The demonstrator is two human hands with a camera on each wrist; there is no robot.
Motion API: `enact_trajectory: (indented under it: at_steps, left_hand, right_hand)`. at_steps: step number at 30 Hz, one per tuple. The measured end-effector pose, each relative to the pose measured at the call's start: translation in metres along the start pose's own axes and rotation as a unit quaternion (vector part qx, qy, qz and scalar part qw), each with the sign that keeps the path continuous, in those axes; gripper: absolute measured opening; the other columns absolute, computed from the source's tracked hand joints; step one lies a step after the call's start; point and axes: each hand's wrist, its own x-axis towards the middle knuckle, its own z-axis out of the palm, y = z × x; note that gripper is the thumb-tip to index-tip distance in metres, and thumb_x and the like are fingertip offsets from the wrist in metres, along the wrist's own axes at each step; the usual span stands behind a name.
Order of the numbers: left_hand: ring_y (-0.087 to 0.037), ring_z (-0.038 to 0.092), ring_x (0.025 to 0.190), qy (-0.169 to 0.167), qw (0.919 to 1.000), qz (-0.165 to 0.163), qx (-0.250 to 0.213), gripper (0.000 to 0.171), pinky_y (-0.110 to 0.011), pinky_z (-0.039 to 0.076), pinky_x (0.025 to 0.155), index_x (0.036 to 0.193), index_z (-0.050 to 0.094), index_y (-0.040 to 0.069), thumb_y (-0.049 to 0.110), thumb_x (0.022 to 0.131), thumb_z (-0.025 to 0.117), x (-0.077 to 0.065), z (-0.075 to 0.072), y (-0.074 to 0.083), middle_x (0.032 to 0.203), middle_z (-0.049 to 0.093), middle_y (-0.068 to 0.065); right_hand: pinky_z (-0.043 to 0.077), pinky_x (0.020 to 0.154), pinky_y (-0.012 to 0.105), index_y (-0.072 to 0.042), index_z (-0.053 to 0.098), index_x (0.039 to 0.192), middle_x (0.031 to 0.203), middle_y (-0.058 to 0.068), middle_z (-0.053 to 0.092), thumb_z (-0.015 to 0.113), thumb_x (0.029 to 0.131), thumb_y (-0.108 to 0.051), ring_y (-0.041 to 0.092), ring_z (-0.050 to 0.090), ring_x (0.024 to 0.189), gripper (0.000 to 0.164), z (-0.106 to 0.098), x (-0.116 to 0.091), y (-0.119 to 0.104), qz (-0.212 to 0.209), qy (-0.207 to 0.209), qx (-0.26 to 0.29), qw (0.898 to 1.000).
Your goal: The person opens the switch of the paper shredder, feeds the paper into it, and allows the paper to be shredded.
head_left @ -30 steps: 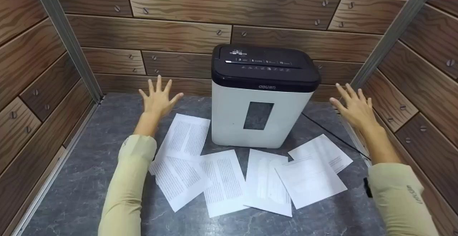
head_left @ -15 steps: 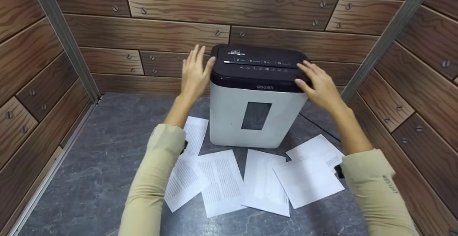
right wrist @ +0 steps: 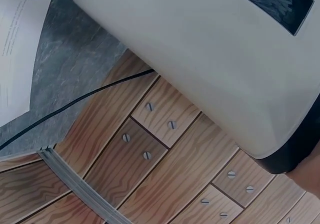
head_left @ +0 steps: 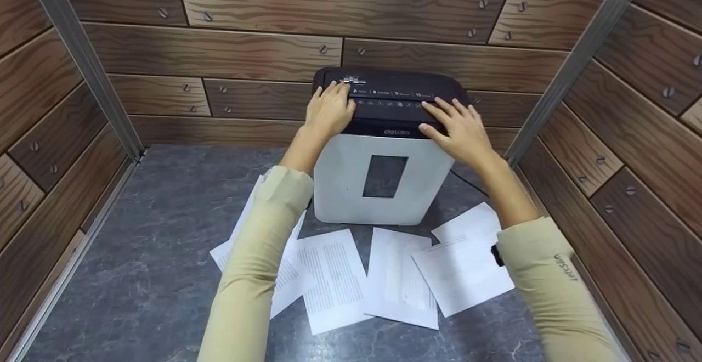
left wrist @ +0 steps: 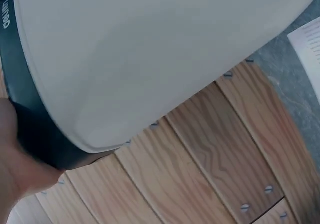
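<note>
– where's the shredder?
– upright at far centre on the table, scraps showing through its window!
– hands?
– left hand resting on the black lid, left end; right hand on the right end, both with fingers loosely extended. papers lie nearer.

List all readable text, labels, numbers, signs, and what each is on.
"deli": front of black shredder lid; characters after it too blurred.
"LetsSlim", probably: right sleeve.
Labels and icons atop lid: too small.
Paper sheets: print too small.
Left sleeve: mark unreadable.
</note>
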Motion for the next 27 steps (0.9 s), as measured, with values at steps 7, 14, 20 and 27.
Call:
enact_trajectory:
  at_steps: [7,14,20,27]
  left_hand:
    - [-0.023,0.034,0.128,-0.047,0.9978,-0.033,0.034,0.045,-0.040,0.024,0.106,0.137,0.040,0.005,0.025,0.097,0.032,0.009,-0.009,0.014,0.139,0.041,-0.008]
    - [-0.022,0.042,0.120,-0.027,0.9924,-0.096,0.072,0.050,-0.042,0.037,0.096,0.137,0.042,0.012,0.041,0.098,0.036,0.025,-0.005,0.031,0.135,0.044,-0.003]
    - [-0.023,0.045,0.113,0.032,0.9886,-0.098,0.110,0.057,-0.039,0.041,0.091,0.130,0.048,0.009,0.051,0.093,0.041,0.030,0.012,0.033,0.124,0.051,-0.005]
    - [-0.023,0.027,0.129,0.009,0.9928,-0.096,0.071,0.056,-0.043,0.021,0.106,0.140,0.037,0.018,0.051,0.095,0.034,0.034,0.010,0.025,0.140,0.035,-0.004]
  right_hand:
    - [0.007,0.106,0.055,-0.020,0.042,0.139,0.143,0.011,0.034,0.043,0.091,-0.054,0.039,0.022,0.131,0.059,0.002,-0.004,0.003,-0.003,0.013,0.004,1.000]
    - [0.010,0.105,0.056,-0.020,0.041,0.140,0.143,0.012,0.034,0.046,0.089,-0.055,0.039,0.023,0.131,0.062,0.005,-0.006,0.005,-0.015,0.022,-0.008,1.000]
    - [0.011,0.105,0.056,-0.019,0.042,0.139,0.143,0.012,0.035,0.049,0.089,-0.054,0.039,0.024,0.130,0.062,0.009,-0.010,0.003,-0.017,0.020,-0.009,1.000]
    - [0.009,0.106,0.055,-0.020,0.041,0.140,0.143,0.012,0.034,0.047,0.089,-0.055,0.039,0.023,0.131,0.062,0.003,-0.003,0.003,-0.021,0.026,-0.006,0.999]
